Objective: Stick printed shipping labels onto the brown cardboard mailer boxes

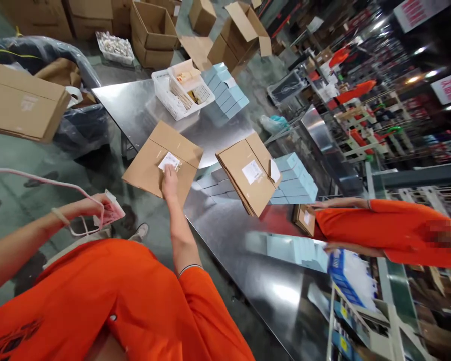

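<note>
My right hand (170, 181) lies on a flattened brown cardboard carton (184, 145) at the edge of the metal table. Its fingertips touch the lower edge of a white printed label (169, 161) on the carton, and the fingers look stretched out. At the left, my left hand (99, 206) is closed round a small pinkish-white stack of sheets (115, 206), whose exact kind I cannot make out. A pale cord (41, 178) loops past that hand and wrist. Just right of my right hand, more flat cartons (244, 155) with a white label lie in a pile.
White baskets (175, 103) and light-blue boxes (225, 93) stand on the metal table (124, 100). More light-blue boxes (295, 175) are beyond the cartons. Across the table, a person in orange (361, 225) holds a small brown box (303, 219). Open cartons (154, 30) stand on the floor behind.
</note>
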Available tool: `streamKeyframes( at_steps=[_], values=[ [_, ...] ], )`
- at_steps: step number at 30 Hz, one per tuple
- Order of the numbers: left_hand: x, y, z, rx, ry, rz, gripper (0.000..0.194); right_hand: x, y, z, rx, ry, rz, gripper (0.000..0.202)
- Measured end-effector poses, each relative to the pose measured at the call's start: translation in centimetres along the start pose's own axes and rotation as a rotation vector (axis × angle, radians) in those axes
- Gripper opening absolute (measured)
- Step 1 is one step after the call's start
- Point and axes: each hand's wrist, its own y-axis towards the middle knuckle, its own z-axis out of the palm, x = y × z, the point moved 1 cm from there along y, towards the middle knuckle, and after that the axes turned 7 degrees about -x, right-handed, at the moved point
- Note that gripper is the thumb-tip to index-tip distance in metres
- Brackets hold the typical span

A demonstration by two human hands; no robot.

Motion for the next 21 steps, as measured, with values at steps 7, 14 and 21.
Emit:
streamKeyframes(
  at_steps=[7, 14, 21],
  values=[
    [-3.6, 1.6, 0.0, 0.086, 0.137, -0.034, 0.025, -0.7, -0.4, 0.8, 0.249, -0.258, -0.091, 0.053],
    [-7.2, 5.5, -1.2, 0.009, 0.23, 0.11, 0.064, 0.0, -1.0, -2.4, 0.515, -0.482, -0.138, 0.078],
    [-8.9, 7.5, -1.2, -0.028, 0.54, 0.072, 0.11, 1.9, 2.9, -1.4, 0.134, -0.448, -0.112, 0.058]
  ],
)
